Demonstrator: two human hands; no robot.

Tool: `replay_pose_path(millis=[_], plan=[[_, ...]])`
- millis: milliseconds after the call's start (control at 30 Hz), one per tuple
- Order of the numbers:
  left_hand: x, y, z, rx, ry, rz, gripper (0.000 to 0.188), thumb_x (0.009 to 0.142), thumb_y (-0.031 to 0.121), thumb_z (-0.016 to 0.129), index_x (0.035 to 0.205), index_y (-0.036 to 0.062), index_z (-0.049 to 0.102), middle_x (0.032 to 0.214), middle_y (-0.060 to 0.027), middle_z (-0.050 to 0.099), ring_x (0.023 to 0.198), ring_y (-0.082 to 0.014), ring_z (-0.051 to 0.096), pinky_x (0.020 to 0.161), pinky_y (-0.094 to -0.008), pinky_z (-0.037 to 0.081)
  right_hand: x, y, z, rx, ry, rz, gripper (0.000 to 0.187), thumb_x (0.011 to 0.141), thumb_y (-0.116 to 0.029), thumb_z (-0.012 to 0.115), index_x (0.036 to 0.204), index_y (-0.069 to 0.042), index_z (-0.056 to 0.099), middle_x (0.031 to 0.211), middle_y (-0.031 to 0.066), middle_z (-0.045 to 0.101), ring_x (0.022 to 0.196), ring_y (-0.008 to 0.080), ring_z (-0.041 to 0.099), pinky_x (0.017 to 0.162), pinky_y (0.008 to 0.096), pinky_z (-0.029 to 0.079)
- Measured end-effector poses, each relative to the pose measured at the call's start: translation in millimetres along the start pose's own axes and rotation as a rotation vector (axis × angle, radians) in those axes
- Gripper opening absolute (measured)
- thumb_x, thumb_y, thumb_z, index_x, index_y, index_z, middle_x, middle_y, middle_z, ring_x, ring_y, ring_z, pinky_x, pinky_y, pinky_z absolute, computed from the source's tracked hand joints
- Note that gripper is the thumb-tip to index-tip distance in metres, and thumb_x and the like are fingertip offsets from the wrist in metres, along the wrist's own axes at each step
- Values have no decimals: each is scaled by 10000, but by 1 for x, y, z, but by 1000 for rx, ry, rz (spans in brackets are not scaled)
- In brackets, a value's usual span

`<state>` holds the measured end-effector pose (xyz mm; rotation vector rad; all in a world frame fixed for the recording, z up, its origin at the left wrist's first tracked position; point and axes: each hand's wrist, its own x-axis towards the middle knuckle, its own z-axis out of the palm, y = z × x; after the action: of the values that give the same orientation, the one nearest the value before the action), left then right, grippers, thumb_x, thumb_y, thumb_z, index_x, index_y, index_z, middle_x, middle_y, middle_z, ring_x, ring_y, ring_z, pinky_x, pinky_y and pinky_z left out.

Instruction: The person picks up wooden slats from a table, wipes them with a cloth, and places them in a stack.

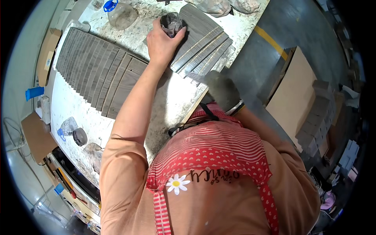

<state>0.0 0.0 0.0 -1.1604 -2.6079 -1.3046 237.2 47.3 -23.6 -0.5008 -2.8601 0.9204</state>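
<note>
My left hand [163,45] is wrapped round a small clear plastic cup [171,24] with something dark inside. It sits over the left edge of a fanned stack of grey wood-grain panels [201,43]. My right hand [222,89], in a dark grey-green glove, is at the table's near right corner, just below the ends of those panels. Motion smears it, so its fingers and anything in them cannot be made out. A pale blurred shape shows between the glove and the panel ends. A second fanned row of grey panels [98,68] lies to the left of my forearm.
A clear jug with a blue cap [121,15] stands at the table's far side, near plastic bags [219,6]. A clear bottle [69,126] and a round dark container [80,136] are at left. Cardboard [291,98] and stacked grey pieces [317,117] stand right, off the table.
</note>
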Motion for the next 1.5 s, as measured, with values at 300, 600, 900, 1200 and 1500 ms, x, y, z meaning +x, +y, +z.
replay_pose_path(millis=[300, 600, 900, 1200, 1500], plan=[[4, 3, 9, -26, 34, 15, 743, 704, 426, 798, 1204, -34, 497, 904, -209, 683, 915, -379, 642, 877, -431, 477, 2, 13, -2, -201, 130, -63, 210, 788, -99, 601, 996, -79, 623, 881, 113, 595, 819, 299, 614, 714, 392, 521], [2, 0, 5, 15, 25, 26, 737, 710, 441, 790, 1196, -31, 501, 910, -208, 683, 919, -384, 637, 895, -437, 464, 1, 55, 3, -215, 252, -7, 311, 765, -74, 624, 1076, -75, 646, 983, 119, 639, 915, 295, 614, 761, 393, 517], [-1, 0, 0, 2, 25, 22, 703, 714, 427, 793, 1178, -18, 509, 903, -205, 688, 896, -381, 655, 851, -433, 496, -25, 44, -15, -287, 159, -68, 248, 762, -60, 594, 1008, -39, 613, 838, 143, 587, 834, 308, 595, 735, 407, 503], [-1, -3, 0, 16, 17, 37, 714, 715, 426, 794, 1171, -42, 506, 890, -217, 684, 873, -375, 665, 835, -422, 505, -20, 72, -6, -470, 245, 27, 252, 851, -108, 551, 1081, -26, 613, 1098, 167, 621, 1037, 309, 603, 915, 394, 486], [-2, 2, -2, 9, -8, 9, 728, 716, 414, 797, 1197, -44, 499, 921, -213, 683, 916, -371, 654, 866, -422, 491, -20, 23, -23, -105, 43, -5, 242, 829, -78, 542, 1055, -39, 620, 1032, 164, 632, 937, 343, 623, 811, 421, 523]])
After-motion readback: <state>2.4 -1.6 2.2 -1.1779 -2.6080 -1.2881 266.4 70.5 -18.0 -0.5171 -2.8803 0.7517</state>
